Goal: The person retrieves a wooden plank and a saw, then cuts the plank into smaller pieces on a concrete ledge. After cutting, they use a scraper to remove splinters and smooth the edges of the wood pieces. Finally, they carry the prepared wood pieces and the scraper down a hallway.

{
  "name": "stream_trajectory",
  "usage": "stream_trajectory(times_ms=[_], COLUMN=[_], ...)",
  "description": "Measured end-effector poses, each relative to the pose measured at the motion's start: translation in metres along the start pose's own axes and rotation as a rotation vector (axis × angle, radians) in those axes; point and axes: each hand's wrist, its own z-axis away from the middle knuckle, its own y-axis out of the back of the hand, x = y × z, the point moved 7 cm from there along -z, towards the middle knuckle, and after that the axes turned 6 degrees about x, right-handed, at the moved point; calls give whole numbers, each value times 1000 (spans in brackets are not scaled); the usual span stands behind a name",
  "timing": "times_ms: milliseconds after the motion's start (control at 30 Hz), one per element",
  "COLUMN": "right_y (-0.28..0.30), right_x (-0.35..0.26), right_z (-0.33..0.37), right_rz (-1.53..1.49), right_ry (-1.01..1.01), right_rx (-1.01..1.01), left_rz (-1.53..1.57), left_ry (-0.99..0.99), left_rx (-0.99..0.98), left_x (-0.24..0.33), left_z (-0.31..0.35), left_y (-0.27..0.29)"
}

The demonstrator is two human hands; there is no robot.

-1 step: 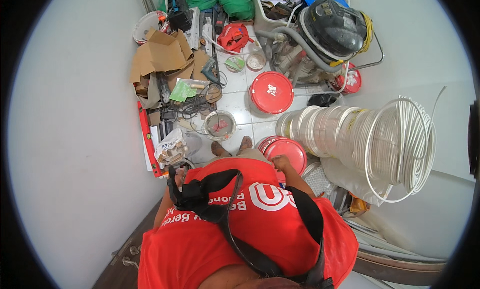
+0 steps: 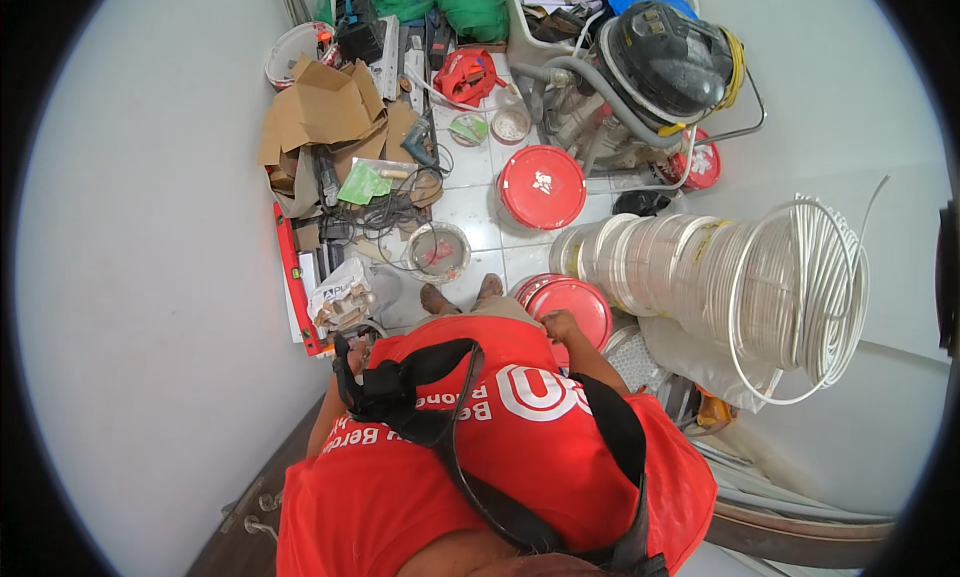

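My right hand (image 2: 560,324) hangs in front of my red shirt (image 2: 520,457), its fingers curled in. It appears over the near edge of a red bucket lid (image 2: 575,312); touching or apart I cannot tell. Whatever may be inside the curl is hidden. On the other side, my left hand (image 2: 357,353) is mostly covered by a black strap (image 2: 400,382), and its fingers do not show well. Closest to it is a clear plastic bag (image 2: 345,292) with torn paper-like pieces. A red spirit level (image 2: 290,267) leans along the left wall.
Large coils of white tubing (image 2: 700,262) lie at the right. Ahead are a red-lidded bucket (image 2: 542,187), a round grey basin (image 2: 438,252) and a black-topped vacuum cleaner (image 2: 670,57). An open cardboard box (image 2: 325,107), a drill (image 2: 418,142) and dark cables (image 2: 380,215) crowd the left.
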Motion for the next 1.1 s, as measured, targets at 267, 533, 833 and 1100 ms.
stream_trajectory(times_ms=[267, 533, 833, 1100], right_y=[81, 115, 289, 503], right_x=[1, -1, 118, 170], right_z=[-37, -71, -218, -340], right_rz=[-316, 485, 76, 143], right_ry=[-521, 15, -278, -422], right_rx=[-146, -328, 127, 618], left_rz=[138, 142, 271, -2], left_ry=[0, 81, 416, 384], left_rx=[50, 109, 325, 187], left_x=[-41, -40, -44, 140], left_z=[-21, -16, -32, 17], left_y=[-15, -18, -39, -43])
